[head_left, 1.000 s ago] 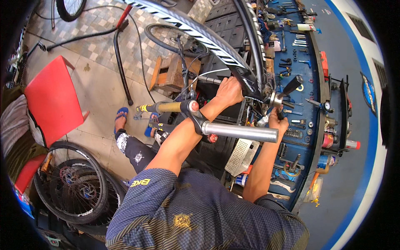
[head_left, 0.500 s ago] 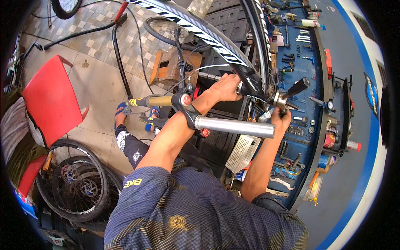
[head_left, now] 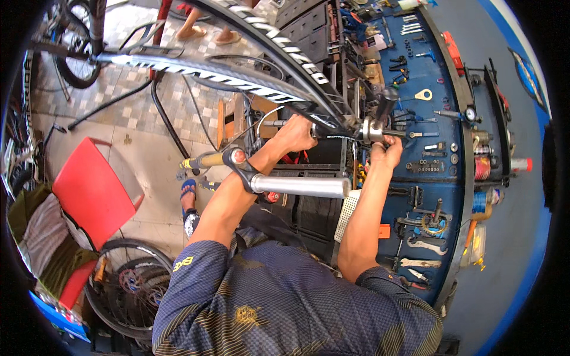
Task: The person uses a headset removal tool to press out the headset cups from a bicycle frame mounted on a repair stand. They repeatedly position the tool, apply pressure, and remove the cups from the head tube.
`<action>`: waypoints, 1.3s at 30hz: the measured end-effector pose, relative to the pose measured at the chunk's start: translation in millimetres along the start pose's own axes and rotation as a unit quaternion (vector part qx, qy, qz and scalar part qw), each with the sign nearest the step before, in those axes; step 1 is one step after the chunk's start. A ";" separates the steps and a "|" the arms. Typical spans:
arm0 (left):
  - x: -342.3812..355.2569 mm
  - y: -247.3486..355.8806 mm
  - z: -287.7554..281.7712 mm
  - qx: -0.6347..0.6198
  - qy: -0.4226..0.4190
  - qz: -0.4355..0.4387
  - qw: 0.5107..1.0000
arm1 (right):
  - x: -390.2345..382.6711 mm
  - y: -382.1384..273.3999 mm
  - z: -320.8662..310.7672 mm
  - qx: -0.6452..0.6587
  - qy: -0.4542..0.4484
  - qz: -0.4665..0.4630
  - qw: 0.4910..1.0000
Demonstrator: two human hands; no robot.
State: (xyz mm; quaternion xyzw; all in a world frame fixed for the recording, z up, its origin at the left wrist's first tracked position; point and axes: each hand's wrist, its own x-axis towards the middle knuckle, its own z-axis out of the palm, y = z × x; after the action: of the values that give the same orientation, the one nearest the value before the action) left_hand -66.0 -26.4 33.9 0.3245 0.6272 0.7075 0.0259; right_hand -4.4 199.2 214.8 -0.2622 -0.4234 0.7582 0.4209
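Note:
A dark bicycle frame [head_left: 237, 80] with white lettering reaches from the upper left to its head tube [head_left: 330, 126] in front of me. My left hand [head_left: 295, 134] is closed round the head tube's left end; its fingertips are partly hidden. At the right end sits a tool with a silver collar [head_left: 372, 131] and a black handle [head_left: 387, 102] pointing up. My right hand [head_left: 387, 152] is closed just below the collar, fingers gripping the tool's dark end. A suspension fork [head_left: 300, 185] with a silver steerer tube crosses above my left forearm.
On the right, a blue workbench [head_left: 430, 190] carries wrenches, sockets and other tools. A red chair [head_left: 98, 187] with cloths stands left, above several wheels [head_left: 127, 285]. A wooden stool [head_left: 231, 121] is behind the fork. Another person's feet [head_left: 225, 37] show at the top.
The tool's black handle has swung from pointing up-right to nearly upright. The frame, fork and both hands now appear farther left, as the view has shifted. Another person's feet have come into view.

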 end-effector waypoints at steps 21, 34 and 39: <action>4.3 17.2 7.3 -0.013 -0.005 0.016 1.000 | 26.5 -15.9 98.9 -0.221 -0.416 0.226 0.852; -2.0 30.0 10.6 -0.019 -0.011 -0.056 0.998 | -122.0 -76.6 140.1 -0.616 -0.671 -0.323 0.258; -0.4 34.1 6.2 0.023 -0.041 -0.094 0.994 | -126.8 -149.0 50.9 -0.562 -0.747 -0.170 0.313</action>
State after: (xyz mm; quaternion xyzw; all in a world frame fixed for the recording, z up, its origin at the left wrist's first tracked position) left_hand -50.0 -28.4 64.6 0.2928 0.6693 0.6739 0.1106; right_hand 83.7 111.5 374.2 0.3194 -0.9173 0.1231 -0.2032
